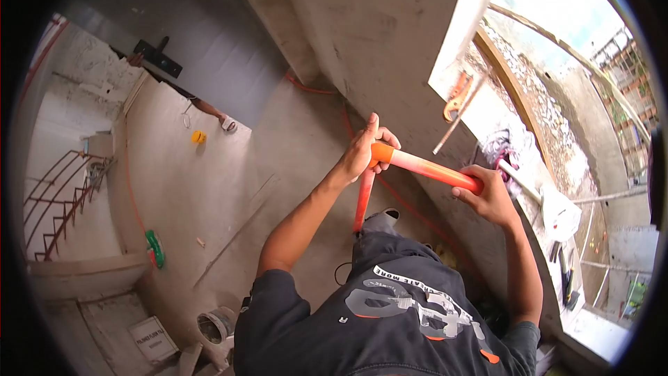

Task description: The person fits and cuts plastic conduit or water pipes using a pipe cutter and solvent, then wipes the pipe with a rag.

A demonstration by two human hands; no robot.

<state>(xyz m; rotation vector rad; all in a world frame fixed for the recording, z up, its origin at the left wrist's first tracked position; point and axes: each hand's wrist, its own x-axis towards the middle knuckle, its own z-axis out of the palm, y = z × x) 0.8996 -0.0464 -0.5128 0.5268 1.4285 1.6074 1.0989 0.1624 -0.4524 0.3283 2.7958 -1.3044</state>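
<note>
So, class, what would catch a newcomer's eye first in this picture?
The bright orange pipe at centre, held by both hands: the left hand at its elbow joint, the right hand at its other end. Next, the sunlit ledge at right with a saw on it, and the red railing at far left.

the right hand point(490, 198) wraps round the end of the orange pipe point(428, 167) so that end's hidden, and the left hand point(362, 153) covers most of the bend. lower piece drops behind the shirt point(390, 306), can't see where it stops. somebody further back is just a leg point(212, 111), rest is behind the wall point(223, 63). sign point(156, 338) is too small to read, and the stuff on the ledge point(591, 331) is a blur
</note>
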